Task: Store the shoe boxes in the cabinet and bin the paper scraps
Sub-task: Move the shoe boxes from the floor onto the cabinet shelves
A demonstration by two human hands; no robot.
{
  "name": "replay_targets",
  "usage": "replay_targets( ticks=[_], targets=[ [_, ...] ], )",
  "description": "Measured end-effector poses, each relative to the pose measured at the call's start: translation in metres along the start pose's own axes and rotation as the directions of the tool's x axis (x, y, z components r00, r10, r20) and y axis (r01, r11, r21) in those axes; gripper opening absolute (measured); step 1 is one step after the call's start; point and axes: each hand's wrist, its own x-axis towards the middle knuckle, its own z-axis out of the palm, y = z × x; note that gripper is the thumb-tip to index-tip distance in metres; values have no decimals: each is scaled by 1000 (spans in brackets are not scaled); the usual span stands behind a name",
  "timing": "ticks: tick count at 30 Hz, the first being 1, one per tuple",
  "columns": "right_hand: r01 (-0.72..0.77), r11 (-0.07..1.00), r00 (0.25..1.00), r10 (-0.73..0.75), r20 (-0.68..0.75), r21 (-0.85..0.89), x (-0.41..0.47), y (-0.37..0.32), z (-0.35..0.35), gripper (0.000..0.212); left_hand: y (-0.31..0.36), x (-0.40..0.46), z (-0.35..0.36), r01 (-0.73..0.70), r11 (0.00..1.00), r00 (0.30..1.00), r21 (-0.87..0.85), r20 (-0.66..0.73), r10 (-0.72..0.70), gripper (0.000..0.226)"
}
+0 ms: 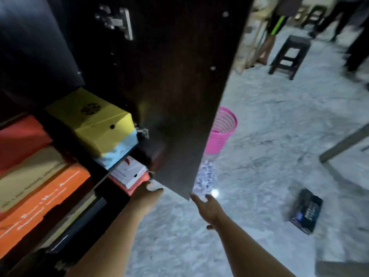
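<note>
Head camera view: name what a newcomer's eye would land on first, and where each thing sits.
The dark cabinet door swings open through the middle of the view, with the right hand reaching for its lower corner. Left of it, bright shoe boxes fill the shelves, a yellow box on top and an orange box lower down, the left hand at a white and red box. Past the door, a pink basket stands behind a heap of paper scraps.

Boxes [89, 120] stacked in cabinet [159, 76]; bin [221, 130] behind scraps [205, 176].

Floor [259, 136]: pink bin [221, 130], paper scraps [205, 174], dark box [306, 211].
</note>
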Motion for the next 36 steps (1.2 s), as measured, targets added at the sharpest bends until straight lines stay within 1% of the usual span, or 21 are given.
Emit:
replay_targets(
  ticks=[1,3,6,8,10,13,17,20,23,26,28,30,31,32,33,35,36],
  targets=[
    [-8,1000,1000,8,-23,-3,-4,23,-25,101,2,-9,21,-19,999,999,51,31,18,48],
    [-27,1000,997,27,-78,-4,-11,72,-79,106,10,-27,71,-23,994,993,109,114,10,54],
    [-118,993,972,122,-203,31,-14,152,-164,109,37,-58,169,-26,996,959,88,282,0,61],
    [-197,977,937,212,-277,81,-4,207,-215,108,64,-72,244,-25,997,911,69,412,-5,56],
    [-253,955,905,290,-312,153,15,260,-261,107,86,-77,323,-87,992,856,87,516,30,49],
    [-309,901,862,401,-311,305,61,334,-319,104,106,-66,440,-144,971,798,190,602,0,51],
    [-329,826,818,492,-299,458,144,410,-384,96,120,-35,587,-138,931,769,338,629,-114,53],
    [-354,765,809,539,-234,539,219,460,-424,92,113,1,688,-158,902,754,402,638,-153,56],
    [-367,749,797,559,-229,552,300,503,-457,89,102,45,781,-180,896,748,407,648,-144,56],
    [-345,746,800,551,-237,569,378,535,-480,86,88,92,865,-135,916,777,379,614,-139,59],
    [-311,751,804,534,-260,583,425,553,-488,87,75,122,911,-108,927,784,359,604,-142,63],
    [-284,758,806,520,-282,587,467,571,-490,88,61,147,947,-120,927,787,355,604,-129,68],
    [-283,748,809,522,-270,600,484,579,-488,88,55,156,962,-122,931,788,344,604,-120,70],
    [-281,731,818,521,-243,622,496,586,-483,85,49,161,974,-110,942,783,317,611,-114,67],
    [-277,709,832,515,-207,648,504,591,-476,80,43,163,983,-96,956,771,277,628,-104,57],
    [-247,669,851,496,-173,701,509,598,-457,71,30,163,991,-100,974,758,206,650,-60,27],
    [-222,661,855,485,-182,717,507,601,-448,67,22,160,991,-107,978,760,177,649,-34,17]
  ],
)
